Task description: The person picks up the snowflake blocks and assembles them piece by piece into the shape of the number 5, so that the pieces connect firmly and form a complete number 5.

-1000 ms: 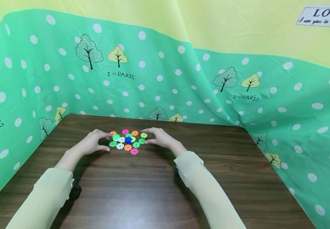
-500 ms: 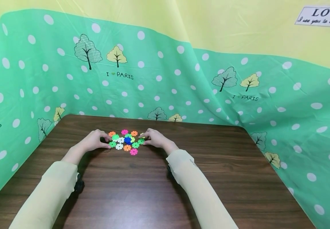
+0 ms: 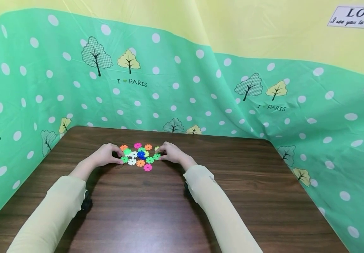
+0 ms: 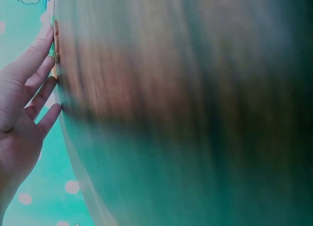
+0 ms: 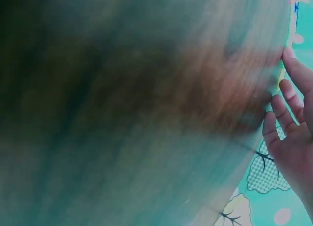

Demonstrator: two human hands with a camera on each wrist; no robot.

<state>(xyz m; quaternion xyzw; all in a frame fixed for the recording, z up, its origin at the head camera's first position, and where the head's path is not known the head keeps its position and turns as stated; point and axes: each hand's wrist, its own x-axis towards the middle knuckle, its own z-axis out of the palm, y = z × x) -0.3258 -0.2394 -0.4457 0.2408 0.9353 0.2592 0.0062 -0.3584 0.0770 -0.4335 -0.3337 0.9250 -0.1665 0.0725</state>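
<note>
Between parted fingers [image 4: 34,55] of the left hand [image 3: 105,154] and right hand [image 3: 173,154], which seem to grip nothing, bright notched discs [image 3: 141,154] lie bunched on the desk [image 3: 150,203], some overlapping. An uneven push from one side would likely make them ride up or scatter. Patterned cloth [image 3: 182,100] hangs beyond.

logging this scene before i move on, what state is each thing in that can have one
discs, bunched together on the table
front pink disc, lying flat, uncovered
far yellow disc, partly hidden by the right hand
left hand, fingers apart, at the bunch's left edge
right hand, fingers apart, at its right edge
curtain, hanging, creased
</note>
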